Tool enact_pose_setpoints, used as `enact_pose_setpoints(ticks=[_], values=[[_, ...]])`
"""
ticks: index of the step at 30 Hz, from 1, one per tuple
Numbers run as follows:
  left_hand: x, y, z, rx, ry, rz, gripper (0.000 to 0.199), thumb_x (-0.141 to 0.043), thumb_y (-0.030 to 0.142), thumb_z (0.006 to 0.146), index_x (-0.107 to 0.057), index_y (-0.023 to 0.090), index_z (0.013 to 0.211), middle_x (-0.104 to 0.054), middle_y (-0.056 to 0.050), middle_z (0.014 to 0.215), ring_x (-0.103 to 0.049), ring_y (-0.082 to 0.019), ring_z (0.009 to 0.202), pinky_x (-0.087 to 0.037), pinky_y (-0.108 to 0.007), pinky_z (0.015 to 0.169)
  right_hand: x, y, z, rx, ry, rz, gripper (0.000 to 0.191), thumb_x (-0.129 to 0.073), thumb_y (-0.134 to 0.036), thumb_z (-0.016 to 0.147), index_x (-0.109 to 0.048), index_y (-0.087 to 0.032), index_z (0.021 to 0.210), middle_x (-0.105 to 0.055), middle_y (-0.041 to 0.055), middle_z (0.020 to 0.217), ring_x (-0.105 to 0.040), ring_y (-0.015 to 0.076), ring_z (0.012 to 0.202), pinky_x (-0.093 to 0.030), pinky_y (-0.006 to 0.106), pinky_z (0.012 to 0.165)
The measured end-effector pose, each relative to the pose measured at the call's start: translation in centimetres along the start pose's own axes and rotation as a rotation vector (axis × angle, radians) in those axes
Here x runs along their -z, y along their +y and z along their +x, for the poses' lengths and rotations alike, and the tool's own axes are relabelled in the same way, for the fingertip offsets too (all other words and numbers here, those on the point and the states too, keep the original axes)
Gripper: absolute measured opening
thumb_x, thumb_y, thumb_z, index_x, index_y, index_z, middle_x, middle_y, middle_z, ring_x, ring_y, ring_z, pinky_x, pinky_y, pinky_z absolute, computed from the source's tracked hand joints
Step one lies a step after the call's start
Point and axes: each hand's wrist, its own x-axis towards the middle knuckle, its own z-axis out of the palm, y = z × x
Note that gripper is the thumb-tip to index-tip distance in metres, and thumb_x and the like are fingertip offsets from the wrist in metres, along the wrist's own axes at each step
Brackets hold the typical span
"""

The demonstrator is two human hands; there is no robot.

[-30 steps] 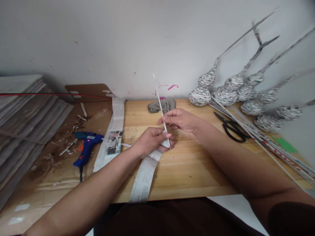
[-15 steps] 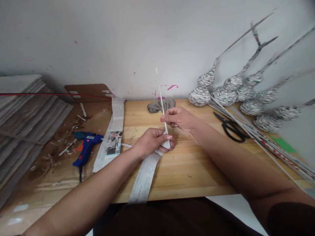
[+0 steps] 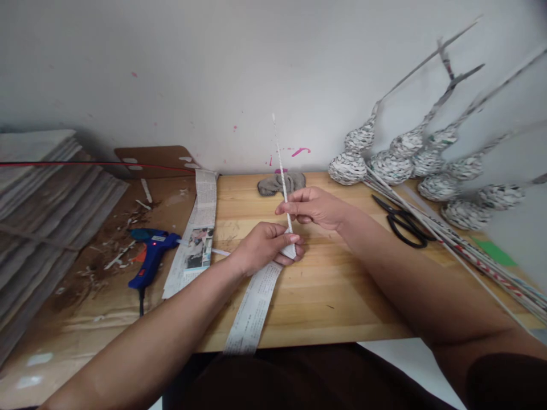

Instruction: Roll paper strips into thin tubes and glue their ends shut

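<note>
A strip of newspaper (image 3: pixel 253 310) hangs over the table's front edge, and its upper end is rolled into a thin paper stick (image 3: pixel 280 156) that points up and slightly left. My left hand (image 3: pixel 267 247) pinches the wide folded base of the roll between thumb and fingers. Just above it, my right hand (image 3: pixel 314 208) is closed with thumb and fingertips on the lower part of the stick. Behind the stick a crumpled grey cloth (image 3: pixel 269 185) lies near the wall.
A blue glue gun (image 3: pixel 149 256) with a red light rests on cardboard at left, beside newspaper strips (image 3: pixel 205 199) and a tall paper stack (image 3: pixel 38 205). At right are black scissors (image 3: pixel 405 228), a bundle of paper sticks (image 3: pixel 461 242) and several woven paper gourds (image 3: pixel 348 168).
The fingers of my right hand have shifted slightly on the stick. My left hand keeps its pinch, and the whole view has moved a little.
</note>
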Motion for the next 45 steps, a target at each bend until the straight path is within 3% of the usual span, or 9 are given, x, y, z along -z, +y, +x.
enact_pose_setpoints(ticks=[4,9,14,21,25,30,35,41,45], values=[[-0.05,-0.04,0.02,-0.001,0.001,-0.016,0.031,-0.067,0.040,0.080,-0.069,0.011,0.089,-0.070,-0.009,0.083,-0.066,-0.016,0.077,-0.055,-0.032,0.071,-0.04,0.07,0.03,0.027,0.133,0.031,0.033,-0.082,-0.038,0.062,-0.060,-0.013,0.062,-0.043,-0.0060,0.053,-0.030,0.0032,0.046,-0.017,0.019,0.039],[0.15,0.02,0.05,-0.002,0.009,-0.022,0.032,-0.067,0.041,0.080,-0.070,0.012,0.092,-0.071,-0.010,0.085,-0.067,-0.018,0.079,-0.056,-0.031,0.070,0.18,-0.01,-0.04,-0.047,-0.041,-0.027,0.035,-0.075,-0.044,0.070,-0.072,-0.011,0.083,-0.057,0.0010,0.065,-0.037,0.0039,0.050,-0.020,0.019,0.040],[0.14,0.30,-0.07,0.003,0.003,-0.052,0.032,-0.068,0.041,0.080,-0.070,0.012,0.091,-0.071,-0.009,0.083,-0.068,-0.017,0.076,-0.055,-0.030,0.066,0.03,0.23,0.09,-0.020,0.072,0.064,0.029,-0.080,-0.039,0.065,-0.069,-0.012,0.070,-0.061,0.0030,0.073,-0.040,0.0042,0.053,-0.018,0.019,0.040],[-0.18,0.75,-0.32,0.010,0.017,-0.048,0.034,-0.070,0.042,0.077,-0.070,0.011,0.090,-0.071,-0.011,0.083,-0.067,-0.017,0.074,-0.055,-0.029,0.065,0.19,-0.05,-0.14,-0.039,-0.051,0.071,0.033,-0.075,-0.043,0.071,-0.070,-0.011,0.080,-0.054,-0.0002,0.059,-0.041,0.0056,0.051,-0.018,0.019,0.039],[-0.18,0.51,-0.28,0.003,-0.009,0.000,0.034,-0.070,0.043,0.076,-0.070,0.011,0.089,-0.071,-0.010,0.083,-0.066,-0.017,0.074,-0.055,-0.029,0.065,0.16,-0.15,-0.06,-0.015,0.078,0.112,0.032,-0.082,-0.038,0.064,-0.062,-0.013,0.066,-0.048,-0.0034,0.053,-0.036,0.0044,0.046,-0.015,0.018,0.038],[0.06,0.12,-0.13,-0.019,-0.011,0.000,0.034,-0.068,0.043,0.078,-0.070,0.012,0.090,-0.071,-0.010,0.084,-0.067,-0.018,0.076,-0.055,-0.028,0.064,0.31,-0.06,-0.14,-0.059,-0.078,0.048,0.034,-0.075,-0.043,0.072,-0.070,-0.011,0.084,-0.054,-0.0002,0.061,-0.038,0.0046,0.049,-0.017,0.019,0.038],[-0.01,0.30,-0.16,-0.009,0.001,-0.002,0.031,-0.068,0.041,0.079,-0.071,0.012,0.090,-0.072,-0.009,0.083,-0.067,-0.017,0.076,-0.055,-0.027,0.065,-0.09,0.10,-0.04,0.012,0.091,0.056,0.032,-0.081,-0.037,0.064,-0.059,-0.013,0.062,-0.047,-0.0045,0.054,-0.031,0.0029,0.045,-0.016,0.019,0.039],[0.06,0.26,-0.12,-0.017,0.001,-0.002,0.032,-0.068,0.042,0.078,-0.071,0.012,0.090,-0.072,-0.010,0.084,-0.067,-0.017,0.076,-0.055,-0.030,0.067,-0.16,-0.13,-0.13,-0.009,-0.045,0.011,0.031,-0.075,-0.041,0.071,-0.069,-0.012,0.079,-0.056,0.0000,0.066,-0.037,0.0038,0.050,-0.019,0.019,0.040],[0.21,-0.02,-0.06,-0.030,-0.017,0.030,0.035,-0.067,0.044,0.079,-0.070,0.011,0.091,-0.072,-0.011,0.085,-0.067,-0.018,0.076,-0.055,-0.029,0.066,-0.10,0.07,0.00,0.042,0.117,0.042,0.032,-0.081,-0.036,0.065,-0.059,-0.013,0.062,-0.046,-0.0051,0.054,-0.032,0.0030,0.046,-0.017,0.019,0.039]])
